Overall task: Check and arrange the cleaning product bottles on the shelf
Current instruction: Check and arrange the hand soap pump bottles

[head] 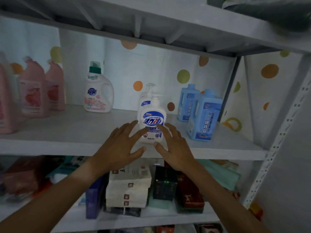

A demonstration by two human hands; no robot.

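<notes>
On the far left of the shelf [70,125], the pink bottles [35,91] stand bunched together, blurred at the edge of my view. Next along, well apart from them, a white detergent jug [98,91] with a green cap sits upright near the back. Now to the middle: my left hand [121,148] is spread wide, fingers straight and apart, the fingertips reaching the lower left side of the white pump bottle [152,121] at the front edge; whether they actually touch it I cannot tell. A second pump bottle [145,96] stands right behind that one, partly hidden by it. My right hand [175,148] mirrors the left, fingers splayed and relaxed, at the bottle's right side, gripping nothing. Further right, two blue bottles [202,115] stand upright, just beside each other, one a little forward. Below, on the lower shelf, stacked white packs [129,187] and a dark box [165,184] sit between my forearms
</notes>
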